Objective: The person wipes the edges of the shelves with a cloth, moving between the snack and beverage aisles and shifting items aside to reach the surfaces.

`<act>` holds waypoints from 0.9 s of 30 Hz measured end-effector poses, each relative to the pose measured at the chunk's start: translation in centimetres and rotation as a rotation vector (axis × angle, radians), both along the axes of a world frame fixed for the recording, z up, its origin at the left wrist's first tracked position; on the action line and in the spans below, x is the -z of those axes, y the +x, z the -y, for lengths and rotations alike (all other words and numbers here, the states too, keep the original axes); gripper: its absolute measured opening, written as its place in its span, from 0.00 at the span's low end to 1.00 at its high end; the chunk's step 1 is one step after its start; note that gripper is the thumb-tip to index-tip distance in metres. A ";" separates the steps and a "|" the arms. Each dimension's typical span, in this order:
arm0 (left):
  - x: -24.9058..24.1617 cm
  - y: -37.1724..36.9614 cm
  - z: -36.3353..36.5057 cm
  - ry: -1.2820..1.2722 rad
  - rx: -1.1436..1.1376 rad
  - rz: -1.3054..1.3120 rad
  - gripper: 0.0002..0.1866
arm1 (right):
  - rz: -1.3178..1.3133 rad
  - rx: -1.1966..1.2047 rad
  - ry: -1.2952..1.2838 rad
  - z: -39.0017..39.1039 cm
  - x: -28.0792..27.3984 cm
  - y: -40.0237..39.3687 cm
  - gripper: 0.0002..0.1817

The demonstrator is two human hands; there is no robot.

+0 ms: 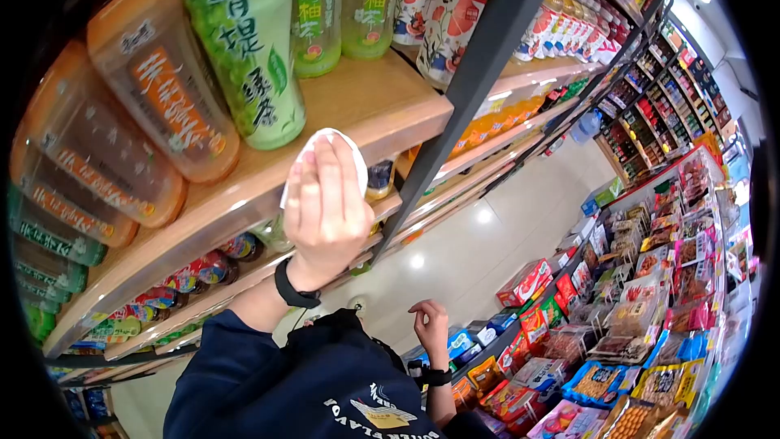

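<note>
My left hand (327, 199) presses a folded white cloth (356, 156) against the front edge of a wooden shelf (398, 110). Its fingers lie together over the cloth, hiding most of it. Just above stands a green tea bottle (248, 49), with brown bottles carrying orange labels (162, 85) to its left. Pale green bottles (370, 8) and bottles with a red fruit print (455, 20) are farther right on the same shelf. Lower down, my right hand (431, 329) hangs beside my body, its fingers loosely bent and apart, with nothing in it.
A dark metal upright (487, 57) divides the shelving just right of my left hand. Lower shelves hold more bottles (215, 268). Across the tiled floor (455, 264), a long display of packaged snacks (642, 309) runs along my right side. Stocked shelves (662, 97) stand at the far end.
</note>
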State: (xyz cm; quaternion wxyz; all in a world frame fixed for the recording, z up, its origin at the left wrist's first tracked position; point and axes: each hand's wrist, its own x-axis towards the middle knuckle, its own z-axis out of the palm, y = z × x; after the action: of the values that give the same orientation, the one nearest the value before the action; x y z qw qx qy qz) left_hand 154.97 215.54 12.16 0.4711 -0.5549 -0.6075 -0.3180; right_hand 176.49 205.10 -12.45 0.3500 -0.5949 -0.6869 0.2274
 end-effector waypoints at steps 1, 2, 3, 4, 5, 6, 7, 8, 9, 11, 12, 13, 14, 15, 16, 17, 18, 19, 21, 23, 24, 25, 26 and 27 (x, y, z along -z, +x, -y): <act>-0.2 0.7 -0.3 -0.020 -0.004 -0.001 0.21 | 0.014 -0.008 0.007 -1.4 -0.4 0.5 0.07; -0.1 1.4 -0.8 -0.036 -0.051 -0.032 0.21 | 0.017 -0.013 0.025 -2.8 -0.7 0.9 0.07; -0.2 2.0 -1.3 -0.019 -0.048 -0.041 0.21 | 0.019 -0.016 0.042 -4.1 -1.0 1.3 0.07; -0.1 2.3 -1.9 0.000 -0.036 -0.092 0.20 | 0.020 -0.018 0.057 -5.3 -1.3 1.7 0.07; 0.0 2.5 -2.5 0.017 -0.023 -0.143 0.20 | 0.021 -0.018 0.069 -6.3 -1.5 1.9 0.07; -0.2 2.8 -2.9 0.021 -0.013 -0.164 0.19 | 0.023 -0.016 0.087 -7.3 -1.9 1.9 0.07; -0.2 3.3 -3.4 0.031 0.002 -0.163 0.19 | 0.005 -0.011 0.103 -8.1 -2.3 1.8 0.07; -0.2 3.7 -3.8 0.038 0.014 -0.163 0.19 | -0.015 -0.008 0.116 -8.8 -2.8 1.6 0.08; -0.2 3.9 -4.1 0.043 0.024 -0.164 0.19 | -0.035 -0.009 0.127 -9.3 -3.3 1.3 0.08; -0.5 4.2 -4.6 0.018 0.026 -0.216 0.19 | -0.092 -0.025 0.149 -10.2 -4.9 0.4 0.10; -0.4 4.5 -4.8 0.006 0.025 -0.233 0.20 | -0.122 -0.033 0.162 -10.6 -6.0 -0.1 0.11; -0.4 4.7 -5.1 -0.003 0.025 -0.249 0.20 | -0.143 -0.023 0.201 -11.0 -7.3 -0.8 0.12; -0.4 5.0 -5.5 0.018 0.022 -0.248 0.19 | -0.161 -0.013 0.243 -11.4 -8.8 -1.3 0.13; -0.4 5.2 -5.8 0.016 0.022 -0.253 0.19 | -0.175 -0.002 0.287 -12.0 -10.2 -1.6 0.14; -0.4 5.5 -6.0 0.015 0.022 -0.254 0.18 | -0.180 -0.027 0.315 -12.9 -11.2 -1.4 0.15; -0.4 5.8 -6.3 0.014 0.023 -0.254 0.18 | -0.189 -0.008 0.378 -13.7 -12.4 -1.5 0.15; -0.4 6.1 -6.6 0.027 0.016 -0.251 0.17 | -0.200 0.008 0.442 -14.7 -13.6 -1.6 0.15; -0.4 6.3 -6.8 0.026 0.013 -0.262 0.17 | -0.214 0.023 0.506 -15.6 -14.7 -1.8 0.15; -0.5 6.7 -7.1 0.024 -0.002 -0.287 0.16 | -0.211 -0.021 0.549 -17.4 -16.2 -1.9 0.17; -0.7 7.1 -7.1 0.015 -0.014 -0.257 0.15 | -0.282 -0.032 0.539 -18.8 -17.1 -2.9 0.20; -0.7 7.3 -7.0 0.010 -0.017 -0.244 0.15 | -0.298 -0.096 0.489 -19.6 -16.5 -2.9 0.26; -0.8 7.4 -7.0 0.003 -0.018 -0.230 0.15 | -0.346 -0.134 0.446 -20.0 -16.2 -3.0 0.27; -0.7 7.5 -7.2 0.016 -0.015 -0.216 0.16 | -0.391 -0.170 0.400 -20.1 -16.1 -3.3 0.28; -0.6 7.5 -7.2 0.034 -0.014 -0.201 0.16 | -0.435 -0.206 0.351 -20.2 -15.8 -3.5 0.30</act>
State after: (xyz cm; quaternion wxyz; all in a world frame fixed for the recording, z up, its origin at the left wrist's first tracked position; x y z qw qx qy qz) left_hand 162.52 222.78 12.71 0.5413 -0.5718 -0.5554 -0.2676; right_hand 172.99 225.27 3.39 0.5615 -0.3896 -0.6814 0.2619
